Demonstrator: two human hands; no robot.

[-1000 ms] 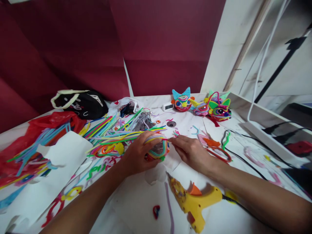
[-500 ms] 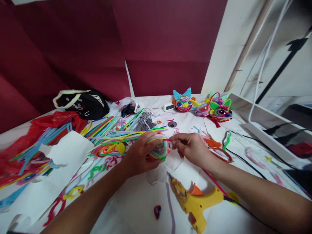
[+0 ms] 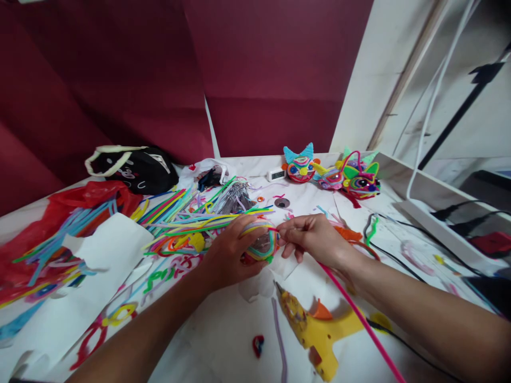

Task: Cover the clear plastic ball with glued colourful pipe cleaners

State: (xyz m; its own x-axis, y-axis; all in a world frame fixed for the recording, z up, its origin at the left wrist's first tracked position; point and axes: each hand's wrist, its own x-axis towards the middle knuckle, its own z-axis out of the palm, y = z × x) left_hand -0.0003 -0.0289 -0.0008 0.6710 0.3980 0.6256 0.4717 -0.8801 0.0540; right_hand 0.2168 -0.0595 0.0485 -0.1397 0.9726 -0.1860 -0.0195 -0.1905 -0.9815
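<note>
So the left hand (image 3: 225, 252) was curled round a colorful ball (image 3: 263, 244) mid-scene, the right hand (image 3: 315, 239) pinched a pink pipe cleaner (image 3: 359, 311) at its right edge, and a yellow glue gun (image 3: 325, 340) lay nearer.

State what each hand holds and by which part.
The left hand grips a round pipe-cleaner craft around its left side; the right hand pinches a magenta pipe cleaner near its end at the craft.

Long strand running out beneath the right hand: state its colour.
The strand is bright pink, clearest in the head view.
</note>
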